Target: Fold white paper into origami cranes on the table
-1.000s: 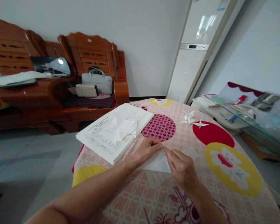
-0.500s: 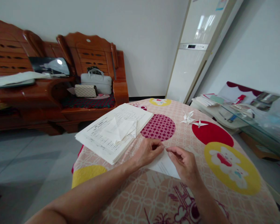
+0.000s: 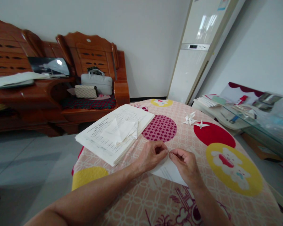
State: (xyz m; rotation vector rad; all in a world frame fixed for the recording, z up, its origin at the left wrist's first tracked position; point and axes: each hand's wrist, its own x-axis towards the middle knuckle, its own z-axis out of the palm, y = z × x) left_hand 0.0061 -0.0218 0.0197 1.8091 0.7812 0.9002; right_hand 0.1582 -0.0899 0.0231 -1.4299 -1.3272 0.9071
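Note:
A white sheet of paper (image 3: 168,172), its near edge running straight, lies on the patterned tablecloth under both hands. My left hand (image 3: 153,155) pinches its far corner between thumb and fingers. Close beside it, my right hand (image 3: 184,163) has thumb and forefinger closed on the same corner from the other side. Both hands partly cover the sheet, so its full outline is hidden. Ahead and to the right sit several white folded paper cranes (image 3: 190,119), one of them on a red circle of the cloth.
At the left of the round table (image 3: 132,201) is a stack of printed papers (image 3: 101,149), with loose folded paper pieces (image 3: 120,130) on top. A glass-topped side stand (image 3: 250,121) holds papers and bags at right. Wooden chairs (image 3: 89,50) stand behind, near a tall air conditioner (image 3: 191,69).
Both hands have shifted slightly toward me and to the right, with the sheet's near edge moving along. The pinching grips look much the same.

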